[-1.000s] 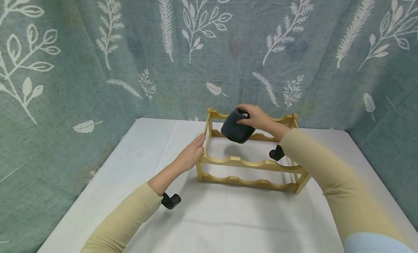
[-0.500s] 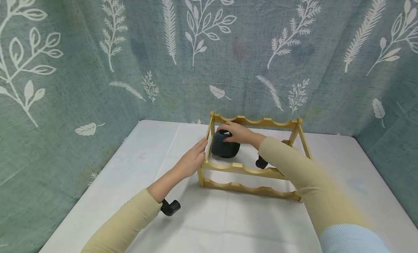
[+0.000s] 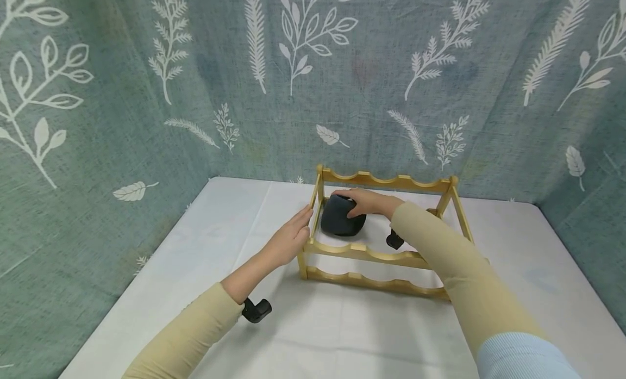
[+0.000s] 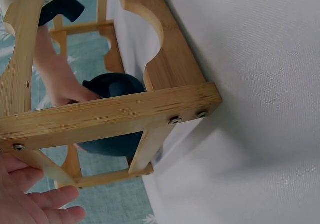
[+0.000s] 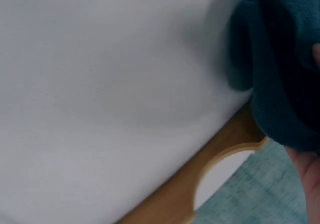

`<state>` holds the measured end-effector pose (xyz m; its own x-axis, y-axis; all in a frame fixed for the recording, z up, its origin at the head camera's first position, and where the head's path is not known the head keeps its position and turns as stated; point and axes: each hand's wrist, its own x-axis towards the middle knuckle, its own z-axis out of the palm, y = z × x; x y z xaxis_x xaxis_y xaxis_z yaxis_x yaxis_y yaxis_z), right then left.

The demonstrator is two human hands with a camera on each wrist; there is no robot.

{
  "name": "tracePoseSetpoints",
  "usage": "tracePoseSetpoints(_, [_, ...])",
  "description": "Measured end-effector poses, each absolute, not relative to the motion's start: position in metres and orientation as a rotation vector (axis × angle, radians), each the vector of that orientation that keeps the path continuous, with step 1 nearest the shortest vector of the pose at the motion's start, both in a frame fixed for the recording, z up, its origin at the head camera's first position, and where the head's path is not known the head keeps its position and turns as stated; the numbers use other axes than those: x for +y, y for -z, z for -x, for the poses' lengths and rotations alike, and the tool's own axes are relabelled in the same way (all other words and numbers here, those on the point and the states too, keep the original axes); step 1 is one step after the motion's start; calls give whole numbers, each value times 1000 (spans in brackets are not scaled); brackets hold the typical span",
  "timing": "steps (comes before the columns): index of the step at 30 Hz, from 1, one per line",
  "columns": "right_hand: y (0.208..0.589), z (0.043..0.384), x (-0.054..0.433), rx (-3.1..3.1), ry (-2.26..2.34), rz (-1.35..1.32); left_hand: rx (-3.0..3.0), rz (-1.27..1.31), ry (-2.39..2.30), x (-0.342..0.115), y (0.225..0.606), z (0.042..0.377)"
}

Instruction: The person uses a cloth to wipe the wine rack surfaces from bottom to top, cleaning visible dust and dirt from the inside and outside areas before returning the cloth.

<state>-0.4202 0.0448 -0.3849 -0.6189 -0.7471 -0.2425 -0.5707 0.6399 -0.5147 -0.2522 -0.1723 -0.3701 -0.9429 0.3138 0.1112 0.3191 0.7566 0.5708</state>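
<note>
A rolled-up dark teal cloth (image 3: 337,218) is in the left part of a wooden rack (image 3: 359,252) with scalloped rails. My right hand (image 3: 368,202) grips the roll from above and its right side. In the right wrist view the folds of the cloth (image 5: 270,98) show, with fingers at its edge. My left hand (image 3: 287,242) lies along the rack's left end with fingers straight. Seen from the left wrist, the left hand (image 4: 37,199) touches the rack's end frame (image 4: 110,106), and the bars partly hide the cloth (image 4: 115,146).
The rack stands on a white-covered table (image 3: 303,335). A leaf-patterned grey-green curtain (image 3: 293,85) hangs behind and at both sides. Black wrist cameras (image 3: 256,310) project from both wrists, the right one lying inside the rack's outline.
My right hand has lowered the rolled cloth leftward into the rack's left part, then shifted it slightly. The left hand stays at the rack's left end.
</note>
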Motion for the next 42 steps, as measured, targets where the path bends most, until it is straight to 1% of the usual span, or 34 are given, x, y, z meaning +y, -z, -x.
tracePoseSetpoints(8, [387,417,65,2569,471,1054,-2947,525,963,-170,370,251])
tracePoseSetpoints(15, [376,414,85,2627,159,1090,-2940,532,978,-172,368,251])
tracePoseSetpoints(19, [368,409,110,2630,-34,1123,-2933,550,985,-171,367,251])
tracePoseSetpoints(23, [360,407,140,2584,-127,1167,-2934,567,998,-169,368,252])
tracePoseSetpoints(26, [354,405,159,2529,-158,1147,-2930,566,987,-169,368,251])
tracePoseSetpoints(30, [346,404,176,2467,-253,1052,-2928,560,974,-170,368,250])
tracePoseSetpoints(33, [342,404,182,2454,-289,981,-2932,553,976,-171,368,250])
tracePoseSetpoints(37, [339,403,181,2466,-272,973,-2929,551,988,-170,368,250])
tracePoseSetpoints(42, [335,402,169,2475,-121,1055,-2925,559,990,-170,368,250])
